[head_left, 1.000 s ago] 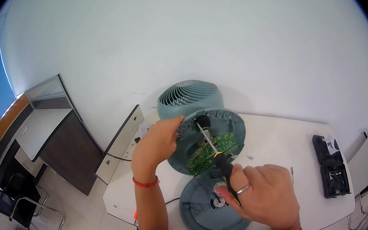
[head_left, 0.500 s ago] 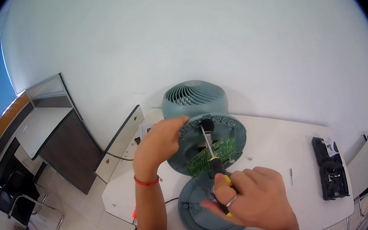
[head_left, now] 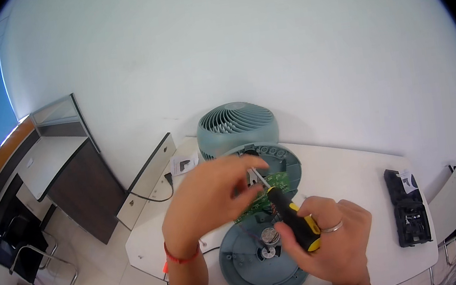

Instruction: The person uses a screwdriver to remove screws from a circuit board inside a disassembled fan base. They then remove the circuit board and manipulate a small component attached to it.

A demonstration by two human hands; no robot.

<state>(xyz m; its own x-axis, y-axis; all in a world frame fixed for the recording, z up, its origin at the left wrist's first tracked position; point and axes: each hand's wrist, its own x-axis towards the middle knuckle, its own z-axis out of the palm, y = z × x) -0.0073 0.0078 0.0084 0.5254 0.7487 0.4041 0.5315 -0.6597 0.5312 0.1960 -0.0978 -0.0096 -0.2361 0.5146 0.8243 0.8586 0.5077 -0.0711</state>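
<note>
Teal plastic makes up the small fan (head_left: pixel 237 127) standing on the far part of the white desk (head_left: pixel 352 184), its ribbed grille facing the wall. Just near of it the fan's opened base housing (head_left: pixel 285 164) tilts up, showing a green circuit board (head_left: pixel 263 201) inside; much of that board is hidden behind the left hand (head_left: pixel 206 199). The left hand's fingers curl over the housing's near edge, resting on the board and the screwdriver shaft, but whether the grip is truly pinching something cannot be told, since the fingertips cover the spot. A red band circles the left wrist.

The right hand (head_left: pixel 328 238) is clenched round the yellow and black handle of a screwdriver (head_left: pixel 291 220), a ring on one finger. The metal shaft runs up and left toward the housing, and its tip is lost between the left fingers and the board, so what it meets is not visible.

Nearest the person lies the round teal base plate (head_left: pixel 249 265), flat on the desk, with a small metal part at its centre; its right side is covered by the right hand and its near rim hangs at the desk edge.

Far to the right on the desk sits an open black tool case (head_left: pixel 409 214), its contents too small to make out. On the left, a grey office partition and dark desk stand on the floor, bent by the lens.
</note>
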